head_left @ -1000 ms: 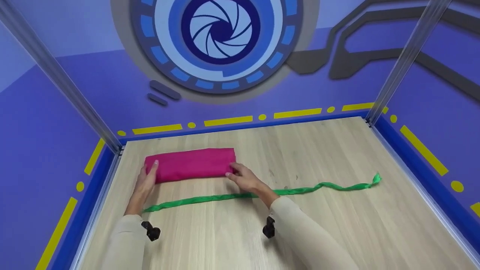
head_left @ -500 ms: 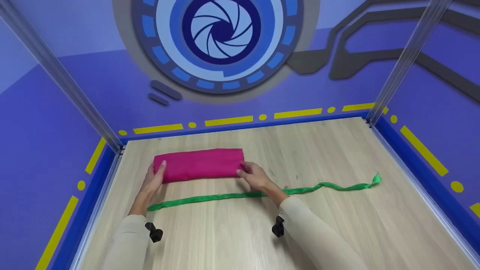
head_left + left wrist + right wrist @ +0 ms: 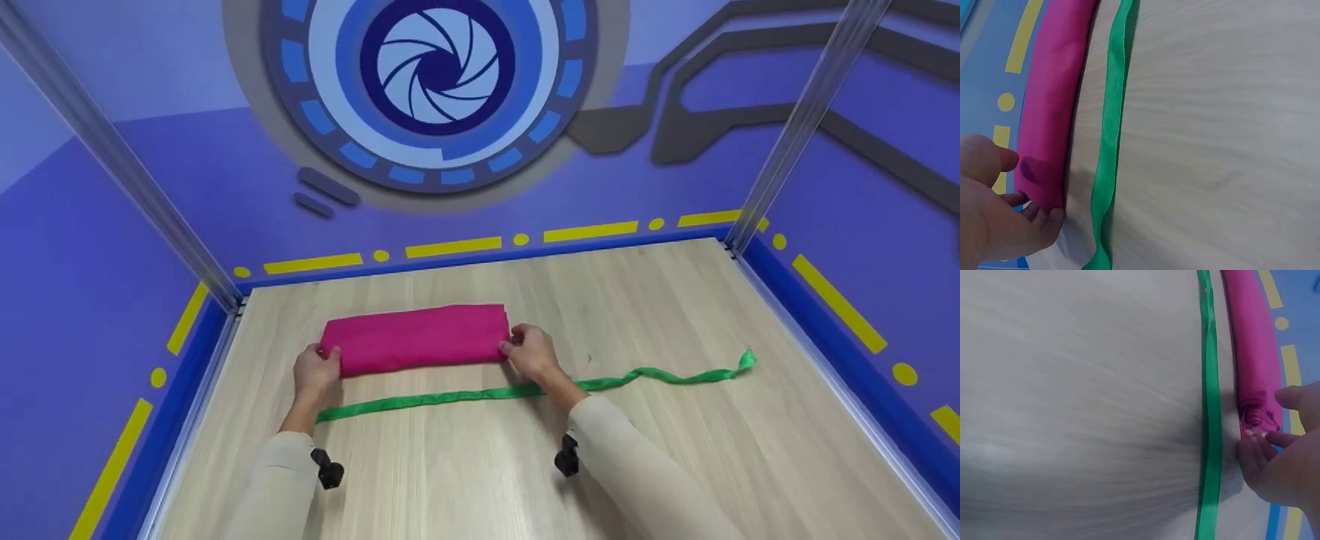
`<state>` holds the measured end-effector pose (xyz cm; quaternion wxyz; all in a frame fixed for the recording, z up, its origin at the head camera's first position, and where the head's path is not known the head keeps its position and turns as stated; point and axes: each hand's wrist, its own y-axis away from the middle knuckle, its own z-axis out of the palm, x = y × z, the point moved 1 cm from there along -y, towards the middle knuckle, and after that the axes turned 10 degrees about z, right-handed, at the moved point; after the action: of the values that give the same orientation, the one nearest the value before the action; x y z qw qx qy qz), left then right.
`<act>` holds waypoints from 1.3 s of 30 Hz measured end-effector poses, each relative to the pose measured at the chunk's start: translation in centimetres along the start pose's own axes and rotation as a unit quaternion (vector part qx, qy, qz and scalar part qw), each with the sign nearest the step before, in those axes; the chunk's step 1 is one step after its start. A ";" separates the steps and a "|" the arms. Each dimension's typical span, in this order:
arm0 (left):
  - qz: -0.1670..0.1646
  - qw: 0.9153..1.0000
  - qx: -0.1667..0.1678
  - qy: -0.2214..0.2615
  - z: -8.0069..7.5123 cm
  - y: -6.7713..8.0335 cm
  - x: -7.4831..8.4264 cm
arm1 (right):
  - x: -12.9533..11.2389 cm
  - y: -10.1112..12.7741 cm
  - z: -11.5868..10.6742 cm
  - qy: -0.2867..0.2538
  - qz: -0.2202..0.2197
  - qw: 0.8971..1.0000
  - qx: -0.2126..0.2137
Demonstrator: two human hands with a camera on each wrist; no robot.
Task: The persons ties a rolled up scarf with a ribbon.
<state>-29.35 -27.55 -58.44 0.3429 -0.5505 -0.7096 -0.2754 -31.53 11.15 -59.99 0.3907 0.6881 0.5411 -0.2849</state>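
Pink cloth roll [image 3: 420,339] between left hand [image 3: 316,369], right hand [image 3: 529,351], ends gripped.

A pale wooden table [image 3: 675,450] sits boxed in by purple walls [image 3: 90,247] bearing yellow dashes [image 3: 453,246], a blue iris emblem [image 3: 437,71] and metal corner posts [image 3: 806,120].

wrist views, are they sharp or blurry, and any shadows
Left wrist view: table grain smeared, left hand soft; dark shadow beside the pink cloth roll. Right wrist view: table blurred too, shadow beside the green ribbon. Head view: sharp, evenly lit.
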 end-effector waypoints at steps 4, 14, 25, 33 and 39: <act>-0.002 1.000 0.008 -0.007 0.6 0.0 -0.6 | -0.3 0.2 0.3 -0.002 0.011 1.000 -0.010; 0.005 1.000 0.013 -0.007 3.2 0.2 -1.0 | 0.5 0.2 -0.4 0.011 0.022 0.999 0.048; 0.033 0.999 0.000 -0.014 5.5 0.4 1.0 | 2.2 -0.5 -1.9 -0.011 0.029 0.998 0.052; 0.057 0.998 -0.012 -0.004 7.4 0.5 2.6 | 3.3 -1.0 -4.5 0.002 0.021 0.997 0.081; 0.084 0.996 -0.018 -0.014 8.6 1.1 4.0 | 5.0 -1.7 -7.1 0.026 0.029 0.994 0.103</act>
<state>-30.54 -18.29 -60.54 0.3453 -0.6175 -0.6607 -0.2508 -32.11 19.96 -60.67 0.3116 0.7473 0.4982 -0.3102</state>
